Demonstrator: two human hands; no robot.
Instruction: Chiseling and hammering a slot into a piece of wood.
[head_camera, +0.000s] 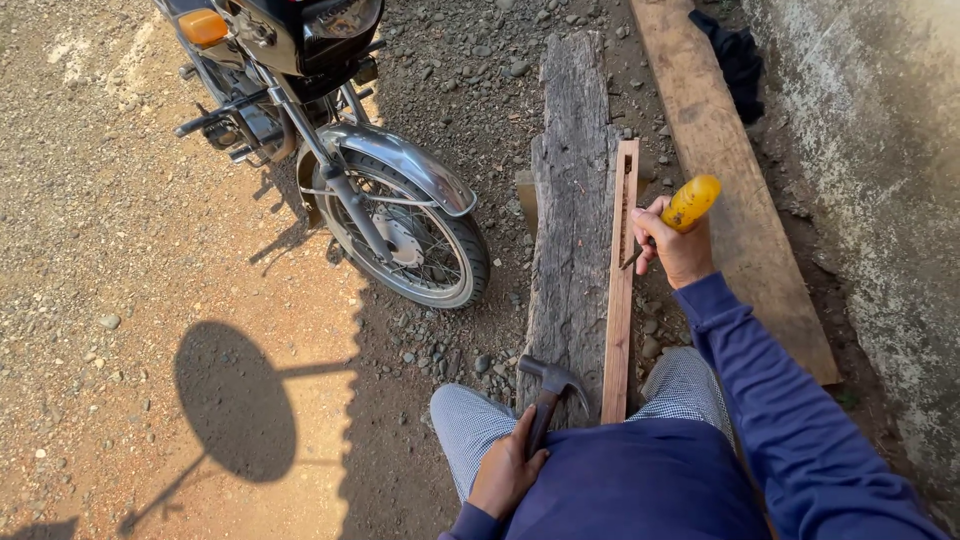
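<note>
left fingers (508, 468) wrapped round hammer (548, 392) | right fingers (672, 240) gripping yellow-handled chisel (690, 203) over wood strip (621, 290)

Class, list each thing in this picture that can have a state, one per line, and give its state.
Left hand: closed around the hammer handle.
Hammer: held, head resting near the weathered log.
Right hand: gripping the yellow-handled chisel.
Yellow-handled chisel: tilted, tip against the wooden strip.
Wooden strip: lying along the log, a slot cut in it.
Weathered log: lying flat, cracked.
Plank: lying flat by the wall.
Motorcycle: parked upright.
</note>
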